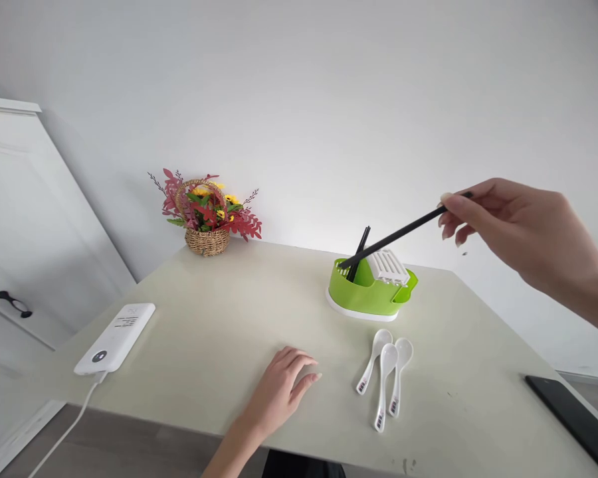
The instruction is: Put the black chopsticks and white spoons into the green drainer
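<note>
Right hand (523,229), raised over the table's right side: thumb and fingers pinching a black chopstick (403,231) near its upper end. The chopstick slants down to the left, its lower tip at the open left end of a green utensil holder (363,295); whether the tip is inside or just above the rim, cannot tell. More black chopsticks (363,240) stand leaning in that same end, partly behind the slanting one; exact count unclear. White slatted rack (389,266) over the holder's right part, green spout-like piece (407,288) projecting at the far right, white base tray (361,313) below.

Left hand (282,388): resting on the table (204,345) near the front edge, grasping nothing, fingers loosely curved together, thumb apart. To its right, three white spoons (388,362), bowls away from the person, labels on the handles, lying close together in front of the holder.

Farther out: black smartphone (573,418) at the right edge; white power bank (117,338) on the left, white cable (82,415) attached; wicker flower basket (207,241) by the wall, red foliage, yellow blooms. White cabinet (40,219) beyond the table's left side.
</note>
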